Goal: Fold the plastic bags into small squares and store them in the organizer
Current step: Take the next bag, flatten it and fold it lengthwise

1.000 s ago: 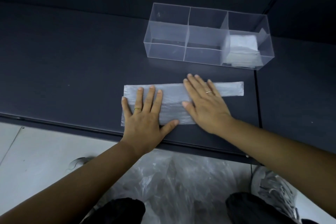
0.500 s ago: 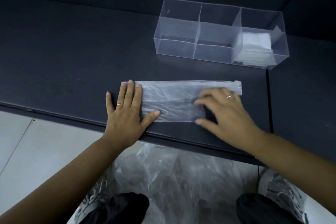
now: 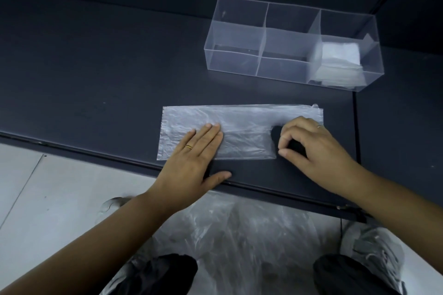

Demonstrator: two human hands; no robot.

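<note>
A clear plastic bag [image 3: 239, 127], folded into a long strip, lies flat on the dark table [image 3: 96, 79] near its front edge. My left hand [image 3: 196, 153] presses flat on the strip's left part with straight fingers. My right hand [image 3: 309, 146] is at the strip's right end, its fingers curled and pinching the bag's lower right edge. The clear organizer [image 3: 292, 43] stands behind the strip. It has three compartments, and folded white bags [image 3: 340, 60] fill the right one.
A heap of loose clear plastic bags [image 3: 235, 235] lies on the floor between my shoes, below the table's front edge [image 3: 119, 160]. A seam [image 3: 354, 127] in the table runs just right of the strip.
My left hand slid right along the strip. My right hand went from flat to curled and moved to the strip's right end, taking hold of its edge.
</note>
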